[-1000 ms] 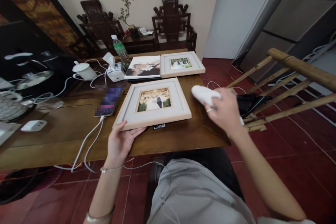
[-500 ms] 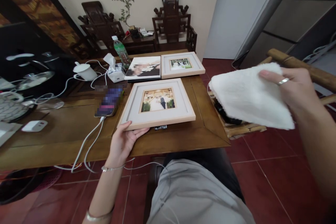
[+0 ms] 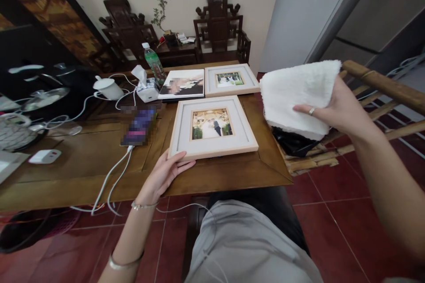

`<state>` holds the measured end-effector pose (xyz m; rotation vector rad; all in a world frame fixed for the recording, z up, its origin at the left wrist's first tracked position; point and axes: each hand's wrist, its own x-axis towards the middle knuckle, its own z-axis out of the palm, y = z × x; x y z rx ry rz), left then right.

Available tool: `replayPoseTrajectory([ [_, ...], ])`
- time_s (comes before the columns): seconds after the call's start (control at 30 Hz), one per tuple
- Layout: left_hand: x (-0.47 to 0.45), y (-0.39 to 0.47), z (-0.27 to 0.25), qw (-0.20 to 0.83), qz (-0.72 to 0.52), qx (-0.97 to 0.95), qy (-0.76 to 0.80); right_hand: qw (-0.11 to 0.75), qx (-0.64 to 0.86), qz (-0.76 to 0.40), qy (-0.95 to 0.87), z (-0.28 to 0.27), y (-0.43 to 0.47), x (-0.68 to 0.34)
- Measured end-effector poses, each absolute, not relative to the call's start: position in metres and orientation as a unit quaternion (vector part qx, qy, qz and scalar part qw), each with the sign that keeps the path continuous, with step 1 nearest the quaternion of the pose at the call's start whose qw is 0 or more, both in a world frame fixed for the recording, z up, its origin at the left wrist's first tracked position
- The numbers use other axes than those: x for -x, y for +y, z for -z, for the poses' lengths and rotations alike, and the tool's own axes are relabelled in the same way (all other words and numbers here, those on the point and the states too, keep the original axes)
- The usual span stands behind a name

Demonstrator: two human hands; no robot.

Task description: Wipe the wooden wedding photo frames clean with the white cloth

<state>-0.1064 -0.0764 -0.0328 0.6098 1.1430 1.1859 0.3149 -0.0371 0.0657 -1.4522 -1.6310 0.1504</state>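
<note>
My left hand (image 3: 168, 170) grips the near left corner of a light wood picture frame (image 3: 214, 152), thumb on top and fingers beneath. The frame is tilted a little above the table and holds a wedding photo in a pale mat. Off to the right, my right hand (image 3: 332, 108) pinches a folded white cloth (image 3: 299, 90), its thumb on the near face. The cloth hangs beside the table's right edge, over a black plastic bag (image 3: 294, 141). A second picture frame (image 3: 245, 68) lies behind, beside a white photo panel (image 3: 182, 75).
On the wooden table (image 3: 99, 141) lie a phone (image 3: 139, 127) with white cables, a tissue box (image 3: 148, 90), a green bottle (image 3: 153, 62), a lidded cup (image 3: 109, 88) and a charger (image 3: 45, 156). A bamboo chair (image 3: 375, 84) stands at the right.
My left hand and the picture frame have shifted right. My right hand has moved left with the white cloth, uncovering more of the black bag below.
</note>
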Motion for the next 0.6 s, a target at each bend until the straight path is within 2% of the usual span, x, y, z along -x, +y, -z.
replayPoseTrajectory([
  [0.07, 0.116, -0.072, 0.030, 0.613, -0.473, -0.331, 0.540, 0.465, 0.552, -0.148, -0.675, -0.063, -0.032, -0.313],
  [0.13, 0.126, -0.063, 0.026, 0.559, -0.402, -0.418, 0.593, 0.484, 0.546, -0.185, -0.658, -0.060, -0.027, -0.311],
  [0.2, 0.134, -0.049, 0.023, 0.458, -0.333, -0.514, 0.644, 0.496, 0.570, -0.140, -0.640, -0.058, -0.022, -0.306],
  [0.27, 0.134, -0.031, 0.022, 0.331, -0.298, -0.591, 0.673, 0.476, 0.596, -0.041, -0.645, -0.055, -0.019, -0.295],
  [0.33, 0.128, -0.009, 0.025, 0.232, -0.327, -0.624, 0.671, 0.413, 0.597, 0.046, -0.686, -0.049, -0.021, -0.276],
  [0.4, 0.118, 0.012, 0.033, 0.191, -0.373, -0.648, 0.636, 0.315, 0.563, 0.077, -0.760, -0.038, -0.027, -0.251],
  [0.5, 0.107, 0.036, 0.046, 0.177, -0.394, -0.694, 0.576, 0.147, 0.477, 0.045, -0.866, -0.017, -0.039, -0.212],
  [0.6, 0.108, 0.046, 0.054, 0.147, -0.384, -0.746, 0.523, 0.065, 0.454, 0.030, -0.888, -0.003, -0.049, -0.189],
])
